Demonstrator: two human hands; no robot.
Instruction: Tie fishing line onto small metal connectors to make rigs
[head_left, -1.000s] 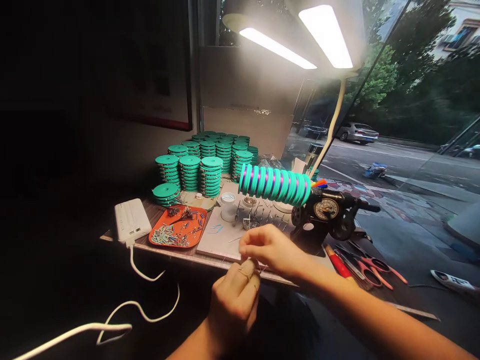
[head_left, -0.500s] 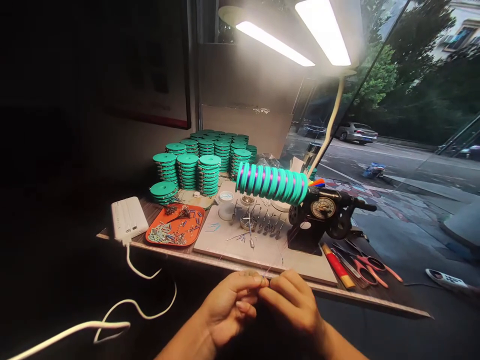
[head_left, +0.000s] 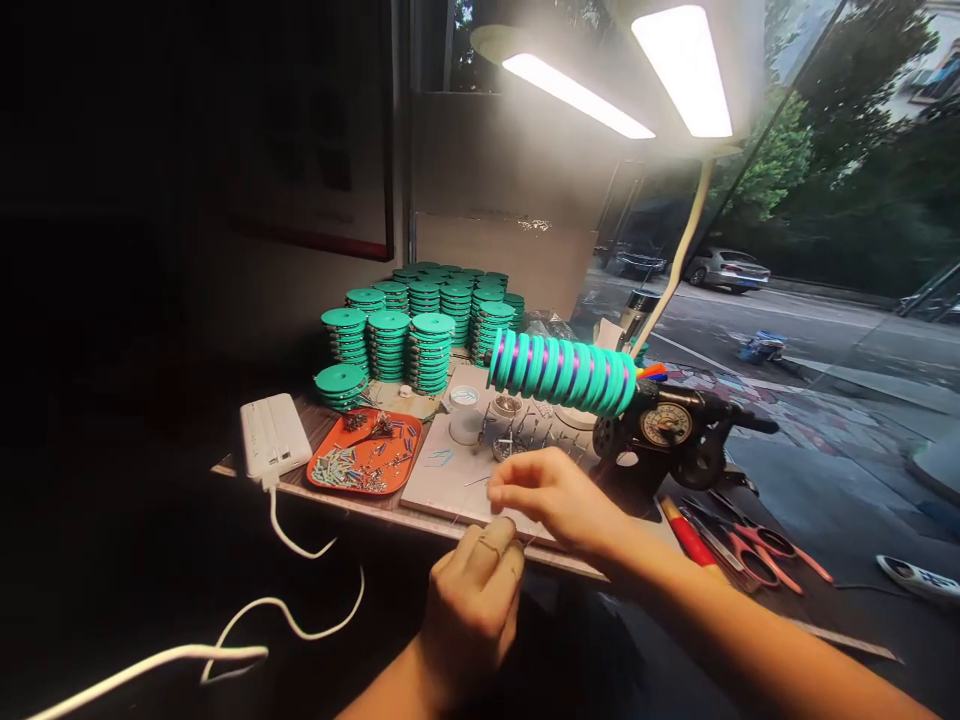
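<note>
My left hand (head_left: 474,600) is a closed fist just below the table's front edge, with a ring on one finger; it seems to grip a thin line I can barely see. My right hand (head_left: 553,497) reaches over the pale work board (head_left: 442,485), fingers pinched together at the tip on something too fine to name. Small metal hooks and sinkers (head_left: 517,437) lie on the board just beyond it. A row of teal spools (head_left: 562,372) sits on a black winding machine (head_left: 675,435) to the right.
Stacks of teal spools (head_left: 420,335) stand at the back. An orange tray (head_left: 364,463) of small parts and a white power bank (head_left: 274,438) with cable lie left. Red-handled scissors (head_left: 757,555) and tools lie right. Lamps (head_left: 679,70) shine overhead.
Half a second ago both hands met low in front of the table edge. My right hand has since risen forward over the board, and my left has closed into a fist below it.
</note>
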